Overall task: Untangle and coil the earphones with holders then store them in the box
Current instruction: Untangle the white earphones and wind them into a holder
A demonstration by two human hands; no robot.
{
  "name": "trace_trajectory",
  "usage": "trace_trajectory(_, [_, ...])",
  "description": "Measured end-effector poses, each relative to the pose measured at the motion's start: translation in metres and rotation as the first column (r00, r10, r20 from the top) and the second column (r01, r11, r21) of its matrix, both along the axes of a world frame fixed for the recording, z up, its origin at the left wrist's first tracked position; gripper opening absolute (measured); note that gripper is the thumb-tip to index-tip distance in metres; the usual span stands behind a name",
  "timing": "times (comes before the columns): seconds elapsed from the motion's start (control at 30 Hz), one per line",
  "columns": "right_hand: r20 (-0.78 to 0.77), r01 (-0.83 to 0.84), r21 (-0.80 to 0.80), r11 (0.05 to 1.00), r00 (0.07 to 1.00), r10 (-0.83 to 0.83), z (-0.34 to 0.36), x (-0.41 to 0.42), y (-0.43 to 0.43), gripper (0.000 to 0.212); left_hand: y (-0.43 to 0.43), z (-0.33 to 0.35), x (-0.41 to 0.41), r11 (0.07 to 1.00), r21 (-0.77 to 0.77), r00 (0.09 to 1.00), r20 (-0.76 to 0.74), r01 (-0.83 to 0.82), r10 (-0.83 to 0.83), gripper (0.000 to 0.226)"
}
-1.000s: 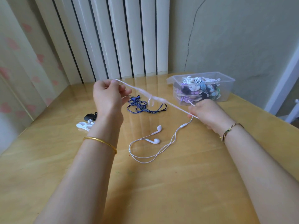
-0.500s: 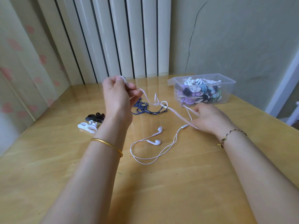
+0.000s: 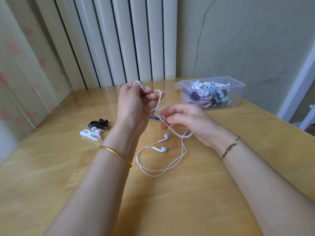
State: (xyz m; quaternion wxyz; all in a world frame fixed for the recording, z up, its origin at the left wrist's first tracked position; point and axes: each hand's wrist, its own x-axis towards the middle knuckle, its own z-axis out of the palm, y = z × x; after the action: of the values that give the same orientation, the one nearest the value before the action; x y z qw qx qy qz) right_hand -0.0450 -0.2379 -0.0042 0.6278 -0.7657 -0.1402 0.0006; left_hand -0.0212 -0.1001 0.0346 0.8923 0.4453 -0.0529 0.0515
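Earphones (image 3: 163, 149), the white pair, are not yet untangled: both buds and a slack loop of cord lie on the table (image 3: 51, 167) between the forearms, while the rest rises to a knot (image 3: 159, 114) held in the air between the two hands. At far left the white holder (image 3: 90, 133) and the black holder (image 3: 98, 124) lie unused, near the table's left edge by the wall. The left hand (image 3: 133, 103) is raised, its fingers curled and pinching the cord's upper end. Just right of the knot, the right hand (image 3: 187, 120) has thumb and curled fingers closed on the cord below it. A dark pair (image 3: 154, 117) peeps out behind the hands, seemingly untouched. At right the box (image 3: 238, 97) stands open, already fairly full of coiled pairs. So loosening, coiling, clipping and storing all remain, as I judge. There is bare table in front for laying cord out; the right edge runs close past the box
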Motion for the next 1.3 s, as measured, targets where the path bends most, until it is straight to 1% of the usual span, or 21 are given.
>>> trace_trajectory(0.1, [0.030, -0.018, 0.016, 1.000, 0.999, 0.017, 0.000, -0.003, 0.000, 0.009, 0.001, 0.000, 0.001, 0.999, -0.042, 0.999, -0.042, -0.023, 0.021, 0.012])
trace_trajectory(0.17, [0.069, 0.023, -0.020, 1.000, 0.997, -0.021, 0.000, -0.002, -0.001, 0.008, 0.002, -0.001, 0.002, 0.998, -0.056, 0.996, -0.077, -0.040, 0.036, 0.010])
trace_trajectory(0.2, [0.081, 0.051, -0.034, 0.998, 0.996, -0.048, 0.001, -0.001, -0.002, 0.008, 0.004, -0.002, 0.004, 0.998, -0.035, 0.994, -0.099, -0.058, 0.054, 0.009])
trace_trajectory(0.23, [0.088, 0.079, -0.032, 0.996, 0.993, -0.076, 0.002, -0.001, -0.003, 0.008, 0.006, -0.004, 0.005, 0.996, 0.023, 0.989, -0.123, -0.085, 0.087, 0.010])
trace_trajectory(0.3, [0.092, 0.147, -0.006, 0.989, 0.985, -0.146, 0.003, 0.001, -0.006, 0.010, 0.012, -0.007, 0.008, 0.965, 0.224, 0.973, -0.155, -0.134, 0.171, 0.015])
trace_trajectory(0.37, [0.108, 0.216, -0.024, 0.976, 0.971, -0.212, 0.003, 0.002, -0.009, 0.013, 0.018, -0.009, 0.010, 0.902, 0.411, 0.960, -0.177, -0.130, 0.219, 0.021])
trace_trajectory(0.43, [0.122, 0.262, -0.031, 0.965, 0.959, -0.256, 0.002, 0.003, -0.011, 0.014, 0.021, -0.009, 0.011, 0.830, 0.551, 0.959, -0.182, -0.085, 0.219, 0.022])
trace_trajectory(0.5, [0.139, 0.304, -0.016, 0.953, 0.944, -0.299, 0.001, 0.005, -0.012, 0.016, 0.021, -0.007, 0.010, 0.740, 0.668, 0.966, -0.134, -0.077, 0.222, 0.025])
trace_trajectory(0.53, [0.150, 0.324, -0.011, 0.946, 0.936, -0.318, 0.001, 0.005, -0.013, 0.018, 0.020, -0.005, 0.008, 0.709, 0.698, 0.969, -0.092, -0.100, 0.228, 0.025])
trace_trajectory(0.6, [0.174, 0.357, -0.004, 0.934, 0.920, -0.351, 0.002, 0.006, -0.013, 0.019, 0.016, 0.000, 0.003, 0.681, 0.714, 0.975, 0.012, -0.163, 0.220, 0.020])
trace_trajectory(0.7, [0.198, 0.390, 0.035, 0.920, 0.900, -0.389, 0.001, 0.008, -0.014, 0.020, 0.010, 0.006, -0.004, 0.630, 0.752, 0.981, 0.142, -0.193, 0.130, 0.008])
trace_trajectory(0.77, [0.214, 0.393, 0.052, 0.918, 0.894, -0.395, 0.001, 0.008, -0.014, 0.021, 0.005, 0.004, -0.007, 0.542, 0.818, 0.977, 0.208, -0.193, 0.034, 0.011])
trace_trajectory(0.83, [0.225, 0.395, 0.064, 0.917, 0.889, -0.399, 0.001, 0.009, -0.014, 0.020, 0.002, -0.003, -0.007, 0.425, 0.882, 0.968, 0.247, -0.204, -0.049, 0.017])
trace_trajectory(0.87, [0.221, 0.392, 0.075, 0.917, 0.890, -0.399, 0.001, 0.009, -0.014, 0.020, 0.000, -0.007, -0.006, 0.379, 0.899, 0.964, 0.259, -0.218, -0.059, 0.020])
trace_trajectory(0.93, [0.189, 0.368, 0.114, 0.923, 0.904, -0.384, 0.002, 0.009, -0.014, 0.018, -0.001, -0.014, -0.003, 0.328, 0.905, 0.952, 0.301, -0.271, -0.045, 0.020])
trace_trajectory(0.97, [0.166, 0.352, 0.139, 0.926, 0.913, -0.372, 0.003, 0.009, -0.014, 0.017, -0.001, -0.015, -0.002, 0.328, 0.896, 0.945, 0.327, -0.298, -0.035, 0.014])
trace_trajectory(1.03, [0.118, 0.336, 0.184, 0.924, 0.925, -0.360, 0.005, 0.008, -0.014, 0.016, 0.001, -0.015, 0.000, 0.391, 0.865, 0.940, 0.341, -0.314, 0.001, 0.010])
trace_trajectory(1.1, [0.063, 0.328, 0.213, 0.920, 0.935, -0.348, 0.006, 0.007, -0.014, 0.014, 0.002, -0.013, 0.001, 0.517, 0.811, 0.956, 0.287, -0.275, 0.059, 0.013])
trace_trajectory(1.2, [-0.039, 0.293, 0.286, 0.912, 0.955, -0.295, 0.007, 0.005, -0.013, 0.012, 0.000, -0.013, 0.000, 0.711, 0.673, 0.978, 0.169, -0.205, 0.122, 0.014])
trace_trajectory(1.27, [-0.090, 0.293, 0.310, 0.905, 0.956, -0.279, 0.009, 0.004, -0.012, 0.013, -0.002, -0.013, -0.002, 0.797, 0.573, 0.981, 0.135, -0.190, 0.136, 0.015])
trace_trajectory(1.3, [-0.109, 0.298, 0.317, 0.900, 0.954, -0.278, 0.010, 0.004, -0.012, 0.013, -0.002, -0.012, -0.002, 0.816, 0.546, 0.981, 0.134, -0.192, 0.140, 0.015])
